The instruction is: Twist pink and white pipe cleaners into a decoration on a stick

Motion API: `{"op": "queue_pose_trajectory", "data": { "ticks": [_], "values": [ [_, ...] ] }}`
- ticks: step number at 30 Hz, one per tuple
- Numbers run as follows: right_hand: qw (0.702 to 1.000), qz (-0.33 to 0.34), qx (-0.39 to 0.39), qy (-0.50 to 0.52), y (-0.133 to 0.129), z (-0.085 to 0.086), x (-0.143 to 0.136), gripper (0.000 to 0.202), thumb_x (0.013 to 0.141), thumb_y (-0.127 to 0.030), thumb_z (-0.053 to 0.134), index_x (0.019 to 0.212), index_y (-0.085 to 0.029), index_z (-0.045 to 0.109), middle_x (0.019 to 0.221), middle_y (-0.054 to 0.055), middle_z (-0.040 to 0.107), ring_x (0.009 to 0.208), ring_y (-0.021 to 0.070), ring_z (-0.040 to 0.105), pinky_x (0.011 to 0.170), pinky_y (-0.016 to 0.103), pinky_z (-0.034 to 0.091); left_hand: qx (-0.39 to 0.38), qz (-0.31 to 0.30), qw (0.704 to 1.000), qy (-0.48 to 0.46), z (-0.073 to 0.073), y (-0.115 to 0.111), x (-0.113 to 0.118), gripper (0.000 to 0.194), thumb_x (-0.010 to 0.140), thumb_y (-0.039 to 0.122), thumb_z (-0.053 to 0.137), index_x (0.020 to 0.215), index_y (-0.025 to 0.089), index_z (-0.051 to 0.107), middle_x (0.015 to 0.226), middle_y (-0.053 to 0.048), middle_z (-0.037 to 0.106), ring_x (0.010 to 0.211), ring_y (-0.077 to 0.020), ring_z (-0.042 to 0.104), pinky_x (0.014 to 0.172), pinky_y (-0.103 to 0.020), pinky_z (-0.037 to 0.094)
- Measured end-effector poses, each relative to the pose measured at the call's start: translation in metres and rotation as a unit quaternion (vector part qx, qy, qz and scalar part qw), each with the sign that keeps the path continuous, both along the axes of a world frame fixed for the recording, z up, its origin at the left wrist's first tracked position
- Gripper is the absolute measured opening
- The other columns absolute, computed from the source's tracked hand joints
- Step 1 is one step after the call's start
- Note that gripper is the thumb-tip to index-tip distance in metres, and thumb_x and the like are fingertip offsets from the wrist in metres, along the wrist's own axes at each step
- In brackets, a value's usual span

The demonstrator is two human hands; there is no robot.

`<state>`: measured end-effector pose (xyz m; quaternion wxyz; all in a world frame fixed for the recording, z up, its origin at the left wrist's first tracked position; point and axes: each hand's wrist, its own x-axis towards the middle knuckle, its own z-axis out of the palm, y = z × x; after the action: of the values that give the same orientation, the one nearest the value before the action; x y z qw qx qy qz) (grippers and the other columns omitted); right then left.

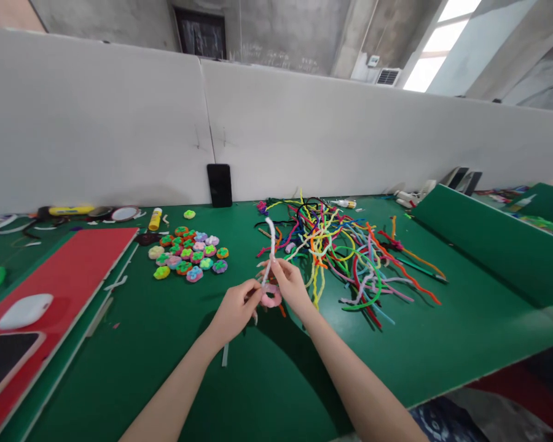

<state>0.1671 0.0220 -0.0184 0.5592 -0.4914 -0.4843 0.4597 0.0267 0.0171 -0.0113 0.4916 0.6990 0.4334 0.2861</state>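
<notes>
Over the middle of the green table, my left hand pinches a pink pipe-cleaner ring at its left side. A white pipe cleaner rises from beside the ring, its tip bent to the left. My right hand is closed on this white pipe cleaner just above the ring, thumb and finger together. The fingers partly hide where the white piece meets the ring. To the left lies a cluster of small coloured pipe-cleaner flowers. Right of my hands spreads a tangled heap of loose pipe cleaners.
A black phone leans on the white partition. A yellow glue stick stands behind the flowers. At left, a red board carries a white case and another phone. A green panel rises at the right.
</notes>
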Motion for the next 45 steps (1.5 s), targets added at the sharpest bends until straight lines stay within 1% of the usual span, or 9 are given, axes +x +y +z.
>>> {"op": "queue_pose_trajectory", "data": {
  "ticks": [5,9,12,16,20,23,27,34,45],
  "values": [
    [0.984,0.05,0.027,-0.167,-0.009,-0.003,-0.006,0.035,0.083,-0.045,0.039,0.077,-0.016,0.058,0.058,-0.001,0.052,0.049,0.0095,0.047,0.046,0.02,0.037,0.036,0.078,0.996,-0.007,0.005,0.003,-0.005,0.025,0.08,0.038,0.041,0.065,0.019,0.047,0.054,0.005,0.05,0.045,-0.0087,0.049,0.046,-0.018,0.04],
    [0.973,0.068,0.069,-0.209,-0.017,0.001,-0.014,0.033,0.075,-0.042,0.054,0.097,-0.018,0.053,0.07,-0.001,0.057,0.056,0.0107,0.05,0.052,0.02,0.039,0.048,0.14,0.989,-0.009,0.004,0.003,-0.006,0.027,0.081,0.041,0.039,0.067,0.019,0.046,0.052,0.005,0.046,0.044,-0.0087,0.047,0.043,-0.018,0.039],
    [0.974,0.065,0.071,-0.207,-0.02,0.003,-0.018,0.03,0.078,-0.042,0.05,0.096,-0.018,0.052,0.066,-0.002,0.054,0.052,0.0098,0.048,0.05,0.02,0.038,0.062,0.135,0.989,-0.006,0.001,0.003,-0.006,0.029,0.082,0.041,0.037,0.065,0.019,0.044,0.051,0.006,0.044,0.044,-0.0085,0.045,0.044,-0.018,0.037],
    [0.987,0.073,0.034,-0.139,-0.019,-0.002,-0.02,0.027,0.083,-0.042,0.042,0.095,-0.019,0.05,0.054,-0.006,0.044,0.04,0.0077,0.043,0.04,0.019,0.035,0.107,0.105,0.988,0.036,0.001,0.003,-0.008,0.028,0.084,0.038,0.035,0.063,0.02,0.041,0.052,0.005,0.042,0.048,-0.0094,0.044,0.049,-0.02,0.035],
    [0.997,0.079,0.001,0.007,-0.014,-0.007,-0.022,0.033,0.076,-0.043,0.052,0.1,-0.021,0.046,0.06,-0.006,0.047,0.038,0.0062,0.043,0.037,0.018,0.038,0.13,0.13,0.981,0.053,0.004,0.001,-0.007,0.028,0.084,0.035,0.036,0.061,0.02,0.039,0.05,0.005,0.04,0.045,-0.009,0.04,0.047,-0.02,0.032],
    [0.991,0.096,-0.001,0.092,-0.012,-0.007,-0.025,0.049,0.069,-0.041,0.061,0.11,-0.022,0.043,0.079,-0.001,0.056,0.058,0.0098,0.054,0.05,0.021,0.047,0.079,0.182,0.98,0.001,0.006,-0.001,-0.005,0.029,0.084,0.039,0.035,0.063,0.02,0.04,0.046,0.007,0.038,0.04,-0.0084,0.039,0.042,-0.019,0.032],
    [0.988,0.118,0.005,0.102,-0.017,-0.003,-0.034,0.036,0.069,-0.043,0.06,0.096,-0.019,0.058,0.089,0.003,0.06,0.085,0.0178,0.056,0.07,0.028,0.048,0.06,0.214,0.974,-0.035,0.006,-0.005,-0.001,0.028,0.083,0.041,0.035,0.066,0.02,0.043,0.046,0.007,0.036,0.04,-0.0086,0.039,0.041,-0.019,0.033],
    [0.986,0.02,-0.025,0.164,-0.027,-0.003,-0.044,0.022,0.069,-0.04,0.062,0.068,-0.017,0.064,0.055,-0.001,0.053,0.06,0.0151,0.054,0.048,0.023,0.043,0.057,0.233,0.968,-0.068,0.0,-0.016,0.012,0.025,0.083,0.039,0.038,0.081,0.018,0.052,0.05,0.006,0.039,0.04,-0.0075,0.037,0.038,-0.018,0.032],
    [0.972,0.035,-0.057,0.226,-0.015,-0.009,-0.027,0.025,0.071,-0.038,0.062,0.066,-0.013,0.063,0.058,-0.001,0.055,0.055,0.0094,0.048,0.05,0.021,0.037,0.037,0.197,0.976,-0.09,-0.005,-0.02,0.02,0.027,0.084,0.039,0.037,0.093,0.019,0.054,0.054,0.005,0.045,0.039,-0.0079,0.042,0.04,-0.019,0.036]
  ]
}}
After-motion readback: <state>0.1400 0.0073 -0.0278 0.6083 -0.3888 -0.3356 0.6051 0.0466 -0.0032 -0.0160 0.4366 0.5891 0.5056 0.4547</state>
